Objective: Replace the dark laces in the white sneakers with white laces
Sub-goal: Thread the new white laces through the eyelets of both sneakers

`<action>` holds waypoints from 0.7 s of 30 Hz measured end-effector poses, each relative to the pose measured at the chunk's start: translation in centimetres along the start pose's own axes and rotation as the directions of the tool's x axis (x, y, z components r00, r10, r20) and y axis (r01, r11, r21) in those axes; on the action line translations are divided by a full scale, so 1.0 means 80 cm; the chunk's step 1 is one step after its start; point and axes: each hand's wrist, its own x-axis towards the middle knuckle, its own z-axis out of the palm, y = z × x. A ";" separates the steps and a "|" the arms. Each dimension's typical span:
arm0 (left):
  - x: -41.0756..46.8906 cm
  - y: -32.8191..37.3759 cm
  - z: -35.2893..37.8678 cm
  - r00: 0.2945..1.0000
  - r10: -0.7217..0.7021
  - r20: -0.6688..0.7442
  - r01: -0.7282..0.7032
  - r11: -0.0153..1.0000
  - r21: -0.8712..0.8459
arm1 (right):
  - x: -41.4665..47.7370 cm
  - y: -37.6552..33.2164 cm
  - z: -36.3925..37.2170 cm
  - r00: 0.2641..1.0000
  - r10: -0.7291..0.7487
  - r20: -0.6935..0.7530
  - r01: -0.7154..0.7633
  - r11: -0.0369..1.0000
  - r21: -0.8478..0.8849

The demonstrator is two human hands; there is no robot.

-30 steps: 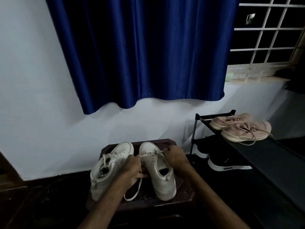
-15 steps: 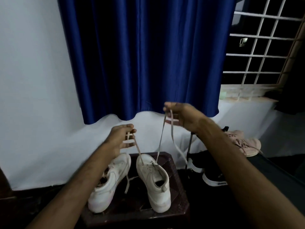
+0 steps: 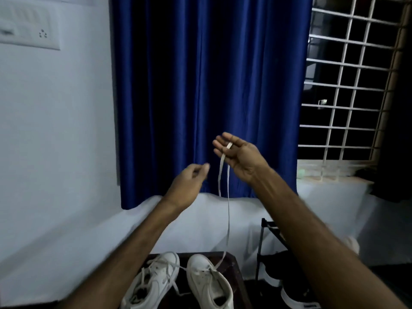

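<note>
Nearest the camera, two bare forearms rise from the bottom edge. Between them, two white low-top sneakers stand side by side, toes away, on one dark brown wooden stool (image 3: 233, 263). The sneaker on the left (image 3: 156, 284) carries loose pale lacing, and one strand trails across the gap to its neighbour. The sneaker on the right (image 3: 209, 286) has one long flat white lace (image 3: 228, 219) running up from its front eyelets.

Just right of the stool stands one black metal shoe rack (image 3: 260, 246), with two dark shoes with white soles (image 3: 273, 279) visible low in it.

Higher up, the left hand (image 3: 189, 181) is motion-blurred, its fingertips bunched together. No strand shows leaving it, and I cannot tell whether it pinches anything. The right hand (image 3: 240, 159) is raised palm-up and grips the lace between its half-curled fingers. Two strands hang from it, a short free one and the long one reaching down to the shoe.

Behind hang one deep blue satin curtain (image 3: 207, 85) on the pale wall, one white switch plate (image 3: 29, 30) at the upper left, and one white window grille (image 3: 347, 85) at the right.
</note>
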 end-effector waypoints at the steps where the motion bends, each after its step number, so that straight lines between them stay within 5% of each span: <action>1: 0.003 0.016 0.003 0.999 -0.023 0.037 0.025 0.998 -0.050 | -0.003 0.002 0.002 1.000 -0.005 -0.006 0.005 1.000 -0.002; 6: 0.005 0.037 0.000 0.961 -0.135 0.241 0.185 0.962 -0.199 | -0.009 0.007 0.001 0.998 -0.036 -0.053 0.035 0.999 -0.012; 16: 0.003 0.001 0.017 0.983 -0.082 0.166 0.102 0.988 -0.114 | -0.012 0.024 -0.005 0.999 -0.013 -0.032 0.012 0.999 -0.031; 19: 0.002 -0.020 0.013 0.994 -0.071 0.083 0.078 0.993 -0.086 | -0.014 0.029 -0.024 0.998 -0.021 -0.066 0.007 0.980 -0.197; 21: -0.001 -0.038 0.012 0.995 -0.069 0.068 0.070 0.997 -0.013 | -0.015 0.040 -0.045 0.995 0.027 -0.095 -0.069 0.878 -0.474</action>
